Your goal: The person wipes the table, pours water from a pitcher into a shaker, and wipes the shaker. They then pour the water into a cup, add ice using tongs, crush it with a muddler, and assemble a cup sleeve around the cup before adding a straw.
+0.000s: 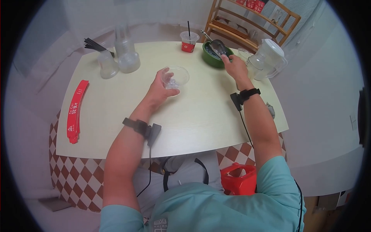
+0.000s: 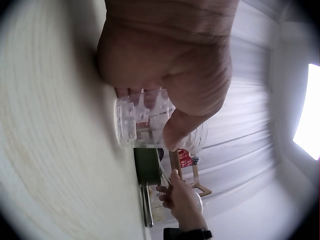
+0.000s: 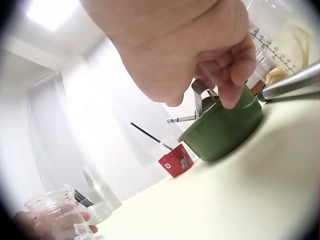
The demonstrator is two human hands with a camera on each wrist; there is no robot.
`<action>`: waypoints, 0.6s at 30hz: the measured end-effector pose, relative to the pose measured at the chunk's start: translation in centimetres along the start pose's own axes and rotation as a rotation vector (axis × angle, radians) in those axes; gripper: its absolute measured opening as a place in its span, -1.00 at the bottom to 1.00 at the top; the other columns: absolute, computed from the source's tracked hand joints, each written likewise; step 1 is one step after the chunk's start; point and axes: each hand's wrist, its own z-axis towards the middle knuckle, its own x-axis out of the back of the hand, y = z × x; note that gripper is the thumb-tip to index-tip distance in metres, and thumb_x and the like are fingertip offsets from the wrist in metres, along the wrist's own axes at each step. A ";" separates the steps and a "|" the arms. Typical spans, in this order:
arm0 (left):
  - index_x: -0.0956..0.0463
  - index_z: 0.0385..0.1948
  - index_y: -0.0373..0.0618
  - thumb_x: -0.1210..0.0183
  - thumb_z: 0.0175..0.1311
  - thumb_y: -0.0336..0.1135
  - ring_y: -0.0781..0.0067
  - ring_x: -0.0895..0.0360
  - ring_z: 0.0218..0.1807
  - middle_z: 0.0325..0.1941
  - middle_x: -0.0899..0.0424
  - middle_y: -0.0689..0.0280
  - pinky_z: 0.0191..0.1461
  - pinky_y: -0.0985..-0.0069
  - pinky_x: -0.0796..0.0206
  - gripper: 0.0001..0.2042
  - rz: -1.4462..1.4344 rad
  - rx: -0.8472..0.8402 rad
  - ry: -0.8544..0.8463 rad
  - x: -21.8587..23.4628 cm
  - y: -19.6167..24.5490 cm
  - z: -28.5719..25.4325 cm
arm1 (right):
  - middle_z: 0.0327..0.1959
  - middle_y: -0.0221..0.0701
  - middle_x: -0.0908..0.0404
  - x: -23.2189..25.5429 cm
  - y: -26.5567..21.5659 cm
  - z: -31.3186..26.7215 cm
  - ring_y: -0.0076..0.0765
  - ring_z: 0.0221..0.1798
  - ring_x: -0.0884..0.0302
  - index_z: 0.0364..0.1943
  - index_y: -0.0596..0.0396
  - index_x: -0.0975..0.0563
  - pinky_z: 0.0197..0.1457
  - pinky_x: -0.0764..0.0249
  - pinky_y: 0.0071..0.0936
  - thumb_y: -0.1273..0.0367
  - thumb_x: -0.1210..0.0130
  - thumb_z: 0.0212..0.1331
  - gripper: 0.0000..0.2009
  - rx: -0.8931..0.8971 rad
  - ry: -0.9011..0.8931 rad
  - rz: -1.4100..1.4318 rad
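My left hand (image 1: 156, 91) grips a clear plastic cup (image 1: 182, 73) from its left side, thumb near me and fingers behind. Clear, ice-like pieces (image 1: 174, 82) show low inside it. In the left wrist view the cup (image 2: 150, 120) stands close over the tabletop. My right hand (image 1: 236, 69) holds a metal scoop (image 1: 218, 46) by its handle, over the green bowl (image 1: 211, 60) at the back right. Clear pieces lie in the bowl around the scoop. From the right wrist, curled fingers (image 3: 232, 82) overlap the bowl's rim (image 3: 220, 131).
Behind stands a red-labelled cup (image 1: 188, 46) with a black straw. Clear cup stacks (image 1: 128, 62) and black straws (image 1: 94, 45) are at the back left, red sleeves (image 1: 75, 112) at the left edge. A white-lidded pitcher (image 1: 268, 58) is right of the bowl, a wooden rack (image 1: 232, 31) behind.
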 end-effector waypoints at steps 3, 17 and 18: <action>-0.01 0.47 -0.14 -0.29 -0.07 -0.68 0.09 -0.13 0.56 0.49 -0.24 0.05 0.53 0.31 -0.09 -0.06 -0.006 0.004 -0.014 0.2 0.0 0.1 | -0.04 -0.09 -0.72 2.1 -0.7 -2.2 0.03 0.08 -0.66 0.10 0.09 -0.62 0.10 -0.55 -0.14 -0.09 -0.03 0.33 -0.45 0.017 0.077 -0.011; -0.43 0.17 -0.25 -0.14 0.17 -0.69 0.43 -0.53 0.22 0.16 -0.59 0.26 0.36 0.45 -0.33 -0.53 -0.092 -0.032 0.026 0.7 -1.0 0.7 | 0.07 -0.24 -0.63 -2.0 -7.5 -11.6 -0.38 -0.01 -0.58 0.37 0.21 -0.36 0.07 -0.52 -0.44 0.33 -0.32 0.19 -0.35 0.227 -0.674 0.652; -0.46 0.13 -0.25 -0.15 0.17 -0.69 0.44 -0.56 0.16 0.10 -0.62 0.27 0.33 0.46 -0.36 -0.57 -0.092 -0.033 0.059 0.6 -1.1 0.6 | 0.07 -0.24 -0.63 -2.7 -7.5 -11.5 -0.38 -0.01 -0.58 0.37 0.21 -0.36 0.07 -0.52 -0.44 0.33 -0.32 0.19 -0.35 0.240 -0.688 0.666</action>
